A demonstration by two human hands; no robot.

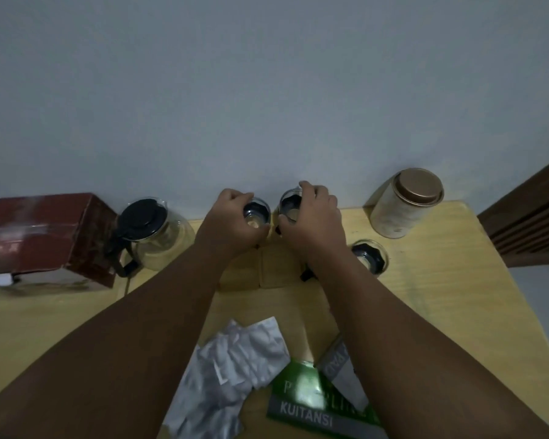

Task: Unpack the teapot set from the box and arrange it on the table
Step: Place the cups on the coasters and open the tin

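Observation:
Two small glass cups stand side by side at the back of the wooden table (456, 312), close to the wall. My left hand (232, 223) grips the left cup (256, 213) from above, fingers curled round its rim. My right hand (314, 217) grips the right cup (290, 205) the same way. A third glass cup (369, 256) with a black holder stands free to the right of my right wrist. The glass teapot (152, 232) with a black lid and handle stands at the left. Beside it lies the dark red box (42, 239) on its side.
A round tin (406, 204) with a copper lid stands at the back right. Crumpled white wrapping paper (232, 369) and a green receipt booklet (317, 397) lie near the front edge. A dark wooden frame (532, 210) borders the table's right side.

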